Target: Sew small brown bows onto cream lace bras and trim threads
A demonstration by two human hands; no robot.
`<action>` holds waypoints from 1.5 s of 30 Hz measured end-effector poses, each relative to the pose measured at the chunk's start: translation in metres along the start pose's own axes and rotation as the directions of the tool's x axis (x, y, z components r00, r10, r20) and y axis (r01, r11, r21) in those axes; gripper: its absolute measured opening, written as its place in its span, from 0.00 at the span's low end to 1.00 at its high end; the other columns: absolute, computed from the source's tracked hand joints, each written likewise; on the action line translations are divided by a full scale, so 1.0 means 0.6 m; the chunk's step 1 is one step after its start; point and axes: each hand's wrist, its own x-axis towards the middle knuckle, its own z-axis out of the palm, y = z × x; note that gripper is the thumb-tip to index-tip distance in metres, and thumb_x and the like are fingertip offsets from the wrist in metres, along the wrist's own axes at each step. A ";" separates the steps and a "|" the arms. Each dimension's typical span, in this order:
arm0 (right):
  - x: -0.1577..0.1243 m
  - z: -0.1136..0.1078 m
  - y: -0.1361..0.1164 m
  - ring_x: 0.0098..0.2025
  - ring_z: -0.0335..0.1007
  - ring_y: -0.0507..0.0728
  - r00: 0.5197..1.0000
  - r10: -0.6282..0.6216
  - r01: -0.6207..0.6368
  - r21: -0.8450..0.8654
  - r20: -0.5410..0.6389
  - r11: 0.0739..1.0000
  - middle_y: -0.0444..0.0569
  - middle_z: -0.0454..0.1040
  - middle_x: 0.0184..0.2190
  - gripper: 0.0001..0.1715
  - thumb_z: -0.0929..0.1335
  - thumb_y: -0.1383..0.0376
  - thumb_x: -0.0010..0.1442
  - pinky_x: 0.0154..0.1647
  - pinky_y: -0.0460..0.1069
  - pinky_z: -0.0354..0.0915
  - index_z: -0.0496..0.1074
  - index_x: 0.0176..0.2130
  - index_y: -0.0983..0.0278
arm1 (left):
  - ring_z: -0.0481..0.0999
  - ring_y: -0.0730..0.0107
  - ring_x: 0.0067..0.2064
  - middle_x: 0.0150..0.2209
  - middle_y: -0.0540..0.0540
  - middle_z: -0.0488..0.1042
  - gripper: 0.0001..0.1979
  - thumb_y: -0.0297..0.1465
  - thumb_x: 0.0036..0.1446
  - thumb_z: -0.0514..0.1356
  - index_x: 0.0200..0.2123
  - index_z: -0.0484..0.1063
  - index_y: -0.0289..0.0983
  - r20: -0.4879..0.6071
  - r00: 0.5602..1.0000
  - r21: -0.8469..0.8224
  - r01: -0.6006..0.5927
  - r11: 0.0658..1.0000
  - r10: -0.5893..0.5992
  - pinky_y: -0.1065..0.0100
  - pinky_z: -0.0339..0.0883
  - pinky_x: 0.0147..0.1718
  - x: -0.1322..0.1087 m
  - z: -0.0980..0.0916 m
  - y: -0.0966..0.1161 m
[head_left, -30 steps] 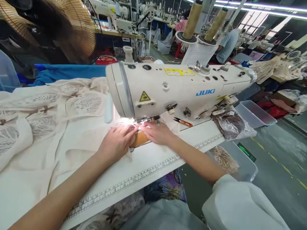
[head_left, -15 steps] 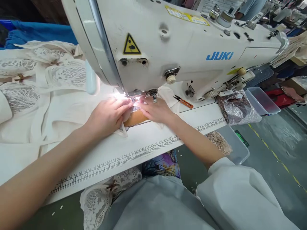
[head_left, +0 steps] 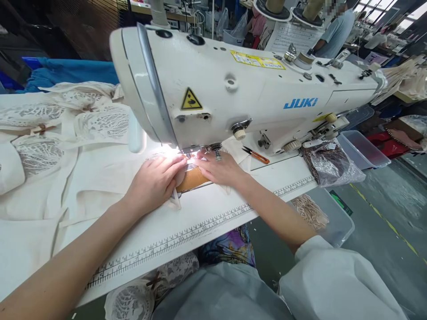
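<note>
A white JUKI sewing machine (head_left: 213, 93) stands before me, its lamp glaring over the needle area. My left hand (head_left: 155, 180) is left of the presser foot, its fingers closed together on cream fabric (head_left: 175, 200), a corner of which pokes out below them. On the other side, my right hand (head_left: 218, 169) has its fingertips bent onto the same work close to the foot. Glare and fingers hide the needle and most of the piece being held. A tan-orange plate (head_left: 193, 180) shows in the bed between my hands.
Cream lace bra pieces (head_left: 100, 122) are heaped on the left. Orange-handled thread snips (head_left: 256, 154) lie right of my right hand. A printed ruler (head_left: 173, 242) runs along the table's front edge. Beyond are a plastic-wrapped bundle (head_left: 328, 164), a clear bin (head_left: 362, 149) and a person (head_left: 336, 31).
My view has tilted upward, so the machine and table appear lower and more background shows. Both hands stay at the presser foot, with little visible shift in the fabric.
</note>
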 end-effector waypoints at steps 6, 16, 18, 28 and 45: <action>-0.001 0.003 -0.007 0.53 0.69 0.61 0.998 0.052 -0.052 -0.024 -0.027 0.998 0.53 0.72 0.59 0.23 0.54 0.69 0.70 0.44 0.55 0.64 0.70 0.55 0.61 | 0.76 0.49 0.49 0.57 0.35 0.75 0.21 0.28 0.66 0.47 0.57 0.73 0.33 -0.038 0.997 0.069 -0.060 0.996 0.063 0.53 0.69 0.40 -0.002 0.004 0.000; 0.003 -0.002 -0.013 0.53 0.70 0.61 0.995 0.097 -0.097 0.006 -0.001 0.995 0.55 0.72 0.59 0.26 0.51 0.63 0.75 0.44 0.55 0.67 0.68 0.60 0.60 | 0.76 0.47 0.50 0.57 0.36 0.75 0.22 0.30 0.68 0.47 0.58 0.72 0.34 -0.001 0.999 0.079 -0.040 0.996 0.040 0.51 0.68 0.42 0.002 0.003 0.005; 0.008 0.002 -0.014 0.52 0.71 0.60 0.989 0.149 -0.148 0.025 -0.004 0.989 0.54 0.74 0.55 0.26 0.51 0.61 0.75 0.43 0.54 0.66 0.68 0.60 0.58 | 0.76 0.48 0.50 0.58 0.36 0.74 0.22 0.31 0.68 0.47 0.58 0.72 0.34 0.004 0.999 0.085 -0.032 0.996 0.032 0.52 0.68 0.42 0.002 0.003 0.006; 0.031 -0.006 -0.015 0.34 0.66 0.55 0.988 0.155 -0.154 -0.058 0.015 0.986 0.52 0.77 0.43 0.29 0.51 0.74 0.67 0.30 0.51 0.53 0.69 0.56 0.63 | 0.76 0.47 0.48 0.57 0.34 0.75 0.23 0.30 0.68 0.46 0.58 0.72 0.30 -0.019 0.998 0.108 -0.055 0.993 0.057 0.51 0.67 0.41 0.001 0.005 0.006; 0.031 0.009 -0.019 0.36 0.68 0.56 0.980 0.197 -0.197 -0.098 -0.015 0.975 0.50 0.77 0.44 0.30 0.49 0.71 0.70 0.34 0.51 0.56 0.69 0.58 0.58 | 0.76 0.45 0.51 0.58 0.34 0.73 0.24 0.31 0.67 0.45 0.59 0.71 0.32 0.003 1.000 0.079 -0.023 0.997 0.023 0.50 0.67 0.40 0.002 0.003 0.008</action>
